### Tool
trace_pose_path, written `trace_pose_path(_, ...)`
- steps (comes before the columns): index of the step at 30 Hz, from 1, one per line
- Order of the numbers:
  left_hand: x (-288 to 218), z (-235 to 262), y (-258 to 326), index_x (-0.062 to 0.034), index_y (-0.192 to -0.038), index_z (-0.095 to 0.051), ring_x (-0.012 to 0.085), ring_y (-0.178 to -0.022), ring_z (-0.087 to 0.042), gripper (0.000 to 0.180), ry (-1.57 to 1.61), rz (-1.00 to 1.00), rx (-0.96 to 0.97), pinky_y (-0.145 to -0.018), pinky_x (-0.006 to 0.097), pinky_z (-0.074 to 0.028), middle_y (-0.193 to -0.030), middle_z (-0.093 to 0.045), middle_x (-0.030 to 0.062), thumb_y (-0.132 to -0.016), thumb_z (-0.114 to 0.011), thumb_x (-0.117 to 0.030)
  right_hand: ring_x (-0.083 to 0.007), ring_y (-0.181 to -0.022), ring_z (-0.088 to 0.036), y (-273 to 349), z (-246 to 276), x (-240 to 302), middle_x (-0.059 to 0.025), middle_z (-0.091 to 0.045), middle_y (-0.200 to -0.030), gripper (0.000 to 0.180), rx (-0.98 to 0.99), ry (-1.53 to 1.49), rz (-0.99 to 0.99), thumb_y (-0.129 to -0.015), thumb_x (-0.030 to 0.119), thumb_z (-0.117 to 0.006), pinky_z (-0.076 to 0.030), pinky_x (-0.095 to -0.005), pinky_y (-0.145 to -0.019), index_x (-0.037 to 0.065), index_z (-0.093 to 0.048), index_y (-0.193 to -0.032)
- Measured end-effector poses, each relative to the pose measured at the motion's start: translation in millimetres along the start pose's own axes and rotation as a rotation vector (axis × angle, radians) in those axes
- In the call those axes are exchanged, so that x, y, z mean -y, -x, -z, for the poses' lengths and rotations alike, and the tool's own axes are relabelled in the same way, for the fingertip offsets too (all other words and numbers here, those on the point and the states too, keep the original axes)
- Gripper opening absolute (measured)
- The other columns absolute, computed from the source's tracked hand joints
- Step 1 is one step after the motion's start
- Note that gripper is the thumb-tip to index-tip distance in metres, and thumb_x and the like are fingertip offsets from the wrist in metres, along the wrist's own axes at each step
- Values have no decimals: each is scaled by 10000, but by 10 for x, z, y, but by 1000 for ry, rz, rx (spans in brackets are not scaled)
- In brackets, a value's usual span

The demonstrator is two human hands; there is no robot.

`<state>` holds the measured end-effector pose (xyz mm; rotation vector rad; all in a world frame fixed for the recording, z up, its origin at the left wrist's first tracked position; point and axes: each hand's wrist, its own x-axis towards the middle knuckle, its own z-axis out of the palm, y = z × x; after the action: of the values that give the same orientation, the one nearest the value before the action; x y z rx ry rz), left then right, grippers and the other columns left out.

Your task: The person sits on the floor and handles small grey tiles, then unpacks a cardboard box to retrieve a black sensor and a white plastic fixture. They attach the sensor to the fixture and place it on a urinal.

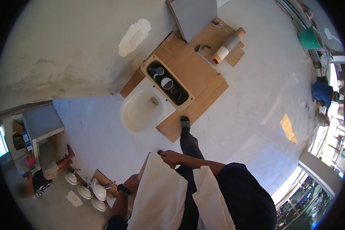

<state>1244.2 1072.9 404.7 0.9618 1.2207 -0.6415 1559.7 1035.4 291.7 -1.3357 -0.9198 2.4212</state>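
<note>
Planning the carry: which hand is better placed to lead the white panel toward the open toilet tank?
Right, probably: the right hand grips the white panel at its top edge, nearest the toilet tank; the left hand sits lower, on its side.

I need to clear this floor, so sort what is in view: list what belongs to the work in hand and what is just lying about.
In hand:
- white flat panel, gripped by the left hand and right hand
- white toilet with its open cistern, on flattened cardboard

Lying about:
- pipe section
- grey board
- green bucket
- white basins
</note>
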Motion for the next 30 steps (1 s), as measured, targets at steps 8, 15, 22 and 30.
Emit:
trace_pose_path(8,94,-298,149,63,-1287,-678,283,-1077,-736,663,50,136,-151,-964,413,-573,-1203,-770,199,-826,-876,-370,-357,-1083,-679,-183,2228,775,-169,-705,-1135,268,-670,1115,278,-901,134,-649,-583,-474,-896,8,-745,-1117)
trace_pose_path(15,314,-684,96,69,-1294,-675,277,-1075,-736,601,184,150,-169,-945,411,-572,-1205,-769,200,-916,-783,-385,-426,-1036,-752,-1182,2900,1043,-278,-761,-1128,327,99,1329,-140,-860,99,-584,-592,-521,-886,-54,-789,-1064)
trace_pose_path(22,40,-948,315,35,-1334,-674,242,-1071,-722,650,481,285,-208,-949,400,-568,-1220,-761,141,-837,-870,-334,-401,-1075,-751,-1437,3087,639,-244,-767,-1148,279,159,1492,-190,-882,142,-627,-600,-480,-902,10,-816,-1040)
trace_pose_path(30,521,-1321,140,49,-1297,-682,244,-1014,-726,656,516,325,-168,-919,388,-576,-1156,-769,148,-826,-846,-377,-383,-1184,-719,-1848,3201,392,-238,-722,-1307,320,21,1443,-381,-949,175,-661,-581,-471,-974,22,-775,-1206)
